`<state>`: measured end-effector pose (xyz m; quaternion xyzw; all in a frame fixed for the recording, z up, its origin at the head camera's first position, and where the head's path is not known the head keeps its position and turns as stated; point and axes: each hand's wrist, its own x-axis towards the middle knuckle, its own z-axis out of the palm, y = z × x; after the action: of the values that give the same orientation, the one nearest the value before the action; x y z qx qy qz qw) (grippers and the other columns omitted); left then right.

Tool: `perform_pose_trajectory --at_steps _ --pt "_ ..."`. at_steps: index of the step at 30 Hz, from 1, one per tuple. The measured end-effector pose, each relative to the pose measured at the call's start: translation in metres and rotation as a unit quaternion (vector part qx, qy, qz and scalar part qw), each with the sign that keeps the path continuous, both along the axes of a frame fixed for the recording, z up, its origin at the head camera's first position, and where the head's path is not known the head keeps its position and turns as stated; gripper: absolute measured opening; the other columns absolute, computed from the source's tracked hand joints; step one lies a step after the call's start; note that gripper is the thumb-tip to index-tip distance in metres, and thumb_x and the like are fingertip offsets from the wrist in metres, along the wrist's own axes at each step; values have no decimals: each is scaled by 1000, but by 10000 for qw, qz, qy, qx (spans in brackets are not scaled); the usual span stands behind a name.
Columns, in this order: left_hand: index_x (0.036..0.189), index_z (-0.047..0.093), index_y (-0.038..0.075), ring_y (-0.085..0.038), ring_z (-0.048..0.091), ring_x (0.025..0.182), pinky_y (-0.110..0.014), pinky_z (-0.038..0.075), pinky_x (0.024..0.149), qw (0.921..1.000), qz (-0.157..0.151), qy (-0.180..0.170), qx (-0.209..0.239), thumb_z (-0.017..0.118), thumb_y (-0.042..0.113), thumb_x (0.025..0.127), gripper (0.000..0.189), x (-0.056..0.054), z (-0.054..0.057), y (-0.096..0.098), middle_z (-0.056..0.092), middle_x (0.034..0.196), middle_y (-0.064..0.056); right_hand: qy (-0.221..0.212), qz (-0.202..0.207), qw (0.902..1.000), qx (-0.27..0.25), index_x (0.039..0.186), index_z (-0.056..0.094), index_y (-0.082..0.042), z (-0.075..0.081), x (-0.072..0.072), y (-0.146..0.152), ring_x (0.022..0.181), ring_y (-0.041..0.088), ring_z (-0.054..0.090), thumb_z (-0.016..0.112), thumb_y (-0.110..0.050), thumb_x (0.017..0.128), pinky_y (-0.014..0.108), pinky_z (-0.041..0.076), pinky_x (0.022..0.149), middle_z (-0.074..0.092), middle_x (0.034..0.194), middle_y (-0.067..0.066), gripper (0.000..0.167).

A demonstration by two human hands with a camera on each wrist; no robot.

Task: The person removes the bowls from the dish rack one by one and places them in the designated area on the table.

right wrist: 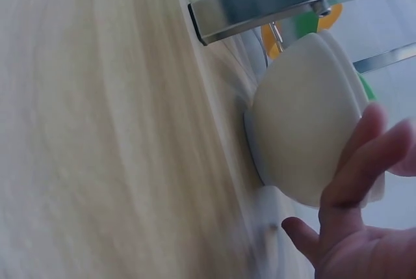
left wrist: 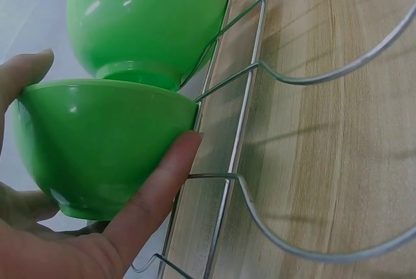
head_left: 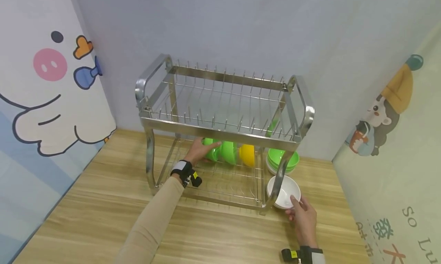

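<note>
A green bowl [left wrist: 104,142] stands on its side on the lower tier of a metal dish rack [head_left: 220,134]. My left hand [head_left: 200,151] grips it, with the thumb at the rim and fingers round its outside. Just past it stands another green bowl [head_left: 228,152], then a yellow bowl [head_left: 247,155]. On the right, outside the rack, a white bowl [head_left: 284,191] sits upright on the table, apparently stacked in another. My right hand [head_left: 303,218] pinches its near right rim, thumb inside and fingers outside [right wrist: 351,181]. The rack's front right leg partly hides this bowl.
Behind the white bowl, a stack of green bowls [head_left: 283,160] stands beside the rack. The rack's upper tier [head_left: 224,92] carries upright wire prongs. A wooden table [head_left: 213,233] lies below, with printed cloth [head_left: 386,180] on the right and a plain backdrop behind.
</note>
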<state>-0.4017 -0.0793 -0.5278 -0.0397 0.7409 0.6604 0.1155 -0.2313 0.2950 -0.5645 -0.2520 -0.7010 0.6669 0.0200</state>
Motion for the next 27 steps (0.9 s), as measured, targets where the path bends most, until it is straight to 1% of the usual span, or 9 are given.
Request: perform_pose_trajectory --at_steps 3,6,13,16,20,24,26,27 --pt "148 45 1 -43 67 118 -55 65 88 10000 3 19 -12 79 41 93 76 0 -1 0 57 137 -26 -58 64 10000 15 164 30 -3 3 1 -1 63 0 63 58 -30 109 15 48 53 48 152 31 68" --pt "148 45 2 -42 66 117 -54 66 88 10000 3 48 -45 78 41 94 74 1 -1 0 57 137 -25 -111 119 9999 56 164 29 -1 5 3 0 63 -1 62 56 -32 109 14 47 54 43 157 33 69" --pt "147 48 5 -41 66 117 -56 65 88 9998 -14 206 -41 76 36 96 66 3 1 1 57 135 -25 4 111 9999 122 163 30 2 8 5 3 63 0 64 56 -32 109 15 48 52 44 156 33 69" --pt "148 47 6 -43 67 116 -57 65 87 9994 -36 320 -121 75 34 97 65 4 2 2 58 134 -25 -33 114 9996 251 164 28 1 10 7 6 65 0 64 55 -36 109 15 49 53 44 155 32 72" --pt "151 45 8 -43 69 112 -58 65 85 9988 -23 429 -221 75 33 97 67 5 5 3 58 134 -25 -97 154 9988 453 166 21 -2 17 8 9 67 -1 64 54 -40 109 15 49 55 42 158 30 77" --pt "150 47 8 -35 71 101 -54 66 83 9983 66 495 -316 75 34 96 65 6 6 2 60 129 -22 -20 146 9985 520 167 20 -3 27 11 11 66 -1 65 56 -40 108 15 49 54 40 162 30 78" --pt "146 50 6 -31 70 100 -50 67 85 9974 110 539 -456 75 35 96 62 8 6 1 62 126 -21 5 132 9984 553 166 21 -2 33 14 12 67 -2 65 57 -40 108 15 49 54 38 165 29 78" --pt "145 51 6 -30 69 102 -48 66 88 9967 136 564 -563 75 36 96 62 9 6 0 62 127 -21 20 112 9984 556 166 23 -2 36 16 12 67 -2 65 57 -38 108 15 49 55 37 165 28 76"
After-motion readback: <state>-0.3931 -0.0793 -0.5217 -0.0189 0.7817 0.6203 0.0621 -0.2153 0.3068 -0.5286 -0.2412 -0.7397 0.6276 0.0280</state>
